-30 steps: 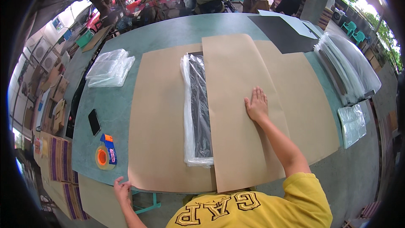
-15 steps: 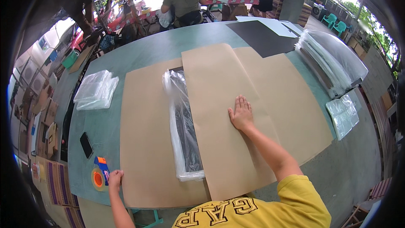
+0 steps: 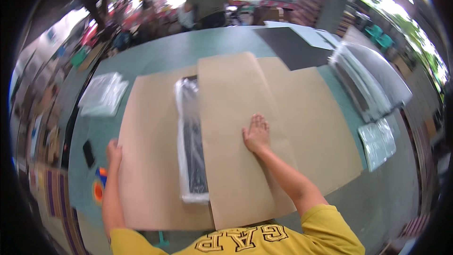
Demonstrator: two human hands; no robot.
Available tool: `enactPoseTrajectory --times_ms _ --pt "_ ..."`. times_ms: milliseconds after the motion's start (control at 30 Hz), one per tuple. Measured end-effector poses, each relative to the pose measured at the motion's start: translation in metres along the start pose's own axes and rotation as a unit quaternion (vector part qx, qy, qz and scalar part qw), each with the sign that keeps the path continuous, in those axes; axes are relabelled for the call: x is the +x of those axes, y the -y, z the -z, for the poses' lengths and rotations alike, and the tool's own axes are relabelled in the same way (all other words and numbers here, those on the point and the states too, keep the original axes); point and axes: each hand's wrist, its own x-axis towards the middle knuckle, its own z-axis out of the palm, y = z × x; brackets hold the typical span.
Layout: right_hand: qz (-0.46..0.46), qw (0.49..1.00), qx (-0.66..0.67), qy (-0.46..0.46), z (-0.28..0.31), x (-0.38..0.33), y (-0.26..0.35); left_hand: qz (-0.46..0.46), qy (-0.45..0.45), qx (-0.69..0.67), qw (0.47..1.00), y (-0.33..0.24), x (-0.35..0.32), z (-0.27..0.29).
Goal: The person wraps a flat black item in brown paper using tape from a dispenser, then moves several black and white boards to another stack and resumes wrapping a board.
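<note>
A large sheet of brown kraft paper lies across the table, its right part folded over as a flap. Left of the flap's edge shows a long dark stack in clear plastic wrap; the flap hides its right side. On the flap my right hand presses flat, fingers stretched out. My left hand pinches the paper's left edge, which looks slightly raised there. Beside that arm are a black phone and a tape roll in an orange-and-blue dispenser, partly covered by the forearm.
On the green table a pile of clear plastic bags lies at the left, another folded plastic pack at the right. A plastic-covered stack and dark sheet occupy the far right. Beyond sits a person.
My left hand has slid up the paper's left edge, away from me, to beside the phone. The right hand still lies flat on the flap. The whole view has shifted slightly.
</note>
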Motion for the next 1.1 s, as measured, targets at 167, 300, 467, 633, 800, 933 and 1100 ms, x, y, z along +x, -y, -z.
enactPoseTrajectory --times_ms 167,300,467,633,800,933,1100 --pt "-0.037 0.998 -0.042 0.005 0.007 -0.002 -0.029 0.015 0.029 0.095 0.995 -0.113 -0.001 -0.049" --pt "-0.027 0.999 -0.026 -0.006 0.017 -0.007 -0.018 -0.008 0.027 0.144 0.989 -0.136 -0.017 -0.047" --pt "-0.008 1.000 -0.022 -0.004 0.013 -0.010 -0.013 -0.017 -0.002 0.150 0.989 -0.122 -0.028 -0.050" --pt "-0.018 0.999 -0.047 0.002 0.016 -0.010 -0.025 0.080 -0.001 0.027 0.996 -0.116 -0.017 -0.072" --pt "-0.009 0.999 -0.039 0.020 0.011 -0.004 -0.035 0.249 0.341 -0.084 0.902 -0.148 0.006 -0.027" --pt "0.086 0.995 0.021 0.040 0.033 -0.001 -0.061 0.070 0.442 -0.246 0.859 -0.298 0.007 0.011" --pt "0.126 0.992 0.002 -0.004 0.022 -0.004 -0.074 -0.338 0.433 -0.058 0.834 -0.423 -0.045 -0.071"
